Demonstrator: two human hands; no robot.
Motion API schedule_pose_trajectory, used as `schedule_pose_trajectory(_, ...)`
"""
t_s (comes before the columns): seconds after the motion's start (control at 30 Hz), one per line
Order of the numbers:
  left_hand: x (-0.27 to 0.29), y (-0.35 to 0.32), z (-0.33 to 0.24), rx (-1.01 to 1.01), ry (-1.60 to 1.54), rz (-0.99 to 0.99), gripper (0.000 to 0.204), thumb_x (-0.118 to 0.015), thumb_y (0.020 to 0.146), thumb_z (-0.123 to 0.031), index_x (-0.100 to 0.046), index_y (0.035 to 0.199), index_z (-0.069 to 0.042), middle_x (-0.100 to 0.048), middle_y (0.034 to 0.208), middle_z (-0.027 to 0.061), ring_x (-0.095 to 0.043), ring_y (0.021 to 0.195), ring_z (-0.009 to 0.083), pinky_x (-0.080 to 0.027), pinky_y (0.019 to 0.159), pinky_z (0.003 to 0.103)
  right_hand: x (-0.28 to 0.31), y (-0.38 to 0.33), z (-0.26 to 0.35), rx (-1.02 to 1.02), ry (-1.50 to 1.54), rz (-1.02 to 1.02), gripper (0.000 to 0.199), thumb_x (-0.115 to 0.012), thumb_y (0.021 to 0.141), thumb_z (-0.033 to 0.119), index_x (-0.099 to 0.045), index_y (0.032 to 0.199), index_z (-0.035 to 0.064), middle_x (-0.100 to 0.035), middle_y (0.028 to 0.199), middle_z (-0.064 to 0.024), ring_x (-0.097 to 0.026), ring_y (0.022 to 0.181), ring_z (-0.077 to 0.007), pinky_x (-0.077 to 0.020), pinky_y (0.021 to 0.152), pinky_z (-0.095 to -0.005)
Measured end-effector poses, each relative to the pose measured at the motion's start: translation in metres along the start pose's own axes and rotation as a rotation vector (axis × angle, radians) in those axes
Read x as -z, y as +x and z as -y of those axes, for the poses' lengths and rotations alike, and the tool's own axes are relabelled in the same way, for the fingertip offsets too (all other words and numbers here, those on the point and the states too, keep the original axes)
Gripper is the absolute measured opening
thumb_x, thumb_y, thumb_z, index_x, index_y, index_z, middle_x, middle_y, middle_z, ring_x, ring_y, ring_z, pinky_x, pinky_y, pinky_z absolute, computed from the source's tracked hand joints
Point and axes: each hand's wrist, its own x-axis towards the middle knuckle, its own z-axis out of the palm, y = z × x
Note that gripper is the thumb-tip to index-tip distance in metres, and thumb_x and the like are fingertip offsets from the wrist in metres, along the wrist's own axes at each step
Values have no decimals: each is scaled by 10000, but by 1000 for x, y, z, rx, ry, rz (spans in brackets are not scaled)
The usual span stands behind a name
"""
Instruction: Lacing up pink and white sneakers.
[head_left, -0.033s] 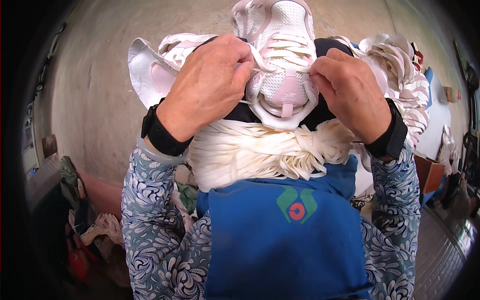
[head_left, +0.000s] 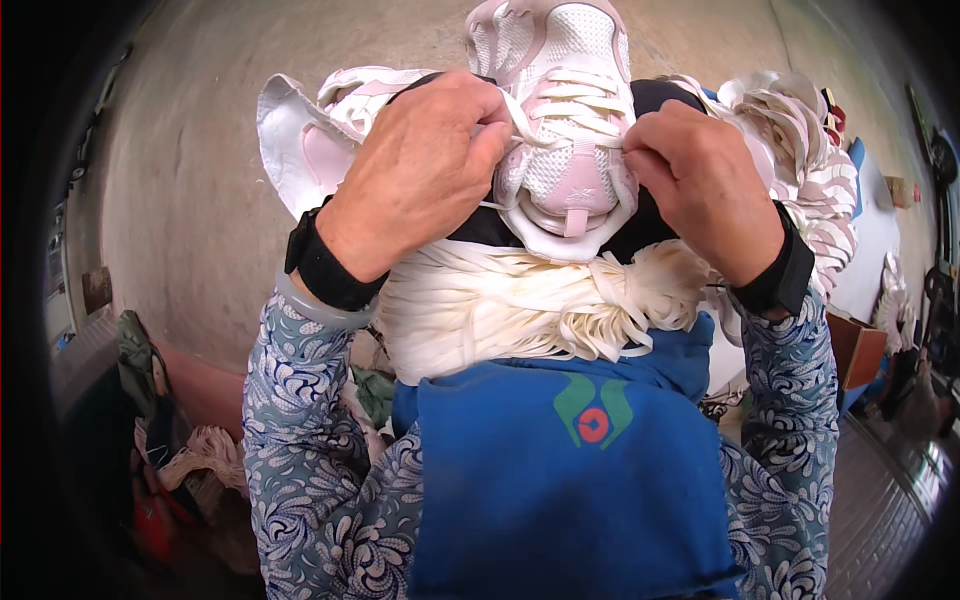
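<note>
A white and pale pink sneaker (head_left: 578,185) sits in front of me, its padded collar toward me and toe away. White shoelace (head_left: 580,105) crosses its tongue in several rows. At its left edge my left hand (head_left: 425,165) is closed in a pinch, and a lace strand loops from the fingers to the shoe. My right hand (head_left: 700,180) pinches at the right edge, where the lowest lace row reaches the fingertips. Both sets of fingertips are partly hidden. A thick bundle of cream laces (head_left: 520,300) lies across my lap, just below the shoe.
Blue cloth with a green and red emblem (head_left: 570,480) covers my lap. Unlaced shoe uppers (head_left: 310,140) lie at the left, and a stack of similar uppers (head_left: 800,150) at the right. A brown box (head_left: 855,350) stands beyond my right forearm. Concrete floor (head_left: 200,180) stretches ahead.
</note>
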Motion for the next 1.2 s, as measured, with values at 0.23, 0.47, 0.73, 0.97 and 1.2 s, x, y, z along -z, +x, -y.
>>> schedule_pose_trajectory(0.23, -3, 0, 5, 62, -142, 1, 144, -571, 897, -108, -603, 906, 32, -598, 857, 120, -575, 757, 232, -456, 699, 334, -1, -13, -3, -563, 594, 124, 229, -645, 894, 204, -650, 840, -19, -605, 666, -42, -538, 565, -106, -448, 547, -243)
schedule_pose_trajectory(0.47, -11, -1, 7, 29, -143, -58, 146, -568, 883, -114, -607, 868, 25, -566, 796, 134, -564, 735, 275, -451, 690, 354, -5, -14, -2, -562, 578, 83, 248, -608, 932, 217, -664, 874, -18, -600, 689, -3, -540, 617, -71, -450, 568, -220)
schedule_pose_trajectory(0.73, -17, 0, 3, -7, -114, -83, 151, -617, 864, -131, -629, 863, 20, -602, 785, 104, -578, 711, 231, -465, 672, 318, -16, -16, 3, -422, 410, -71, 174, -643, 892, 152, -656, 845, -14, -617, 693, -67, -581, 616, -147, -469, 585, -273)
schedule_pose_trajectory(0.97, -16, -11, 4, 100, -192, -114, 162, -653, 890, -155, -649, 919, 4, -606, 748, 52, -576, 643, 152, -458, 573, 279, -17, -23, 6, -370, 271, -183, 194, -711, 812, 153, -621, 892, 1, -587, 799, -133, -597, 708, -290, -477, 646, -372)
schedule_pose_trajectory(1.2, -29, -22, -31, 58, 290, -4, 347, -622, 909, -211, -554, 1169, 8, -559, 1006, 147, -626, 817, 349, -504, 668, 414, -27, -33, 19, -149, -314, -196, 315, -727, 761, 270, -575, 906, 35, -508, 850, -96, -540, 796, -254, -428, 700, -372)
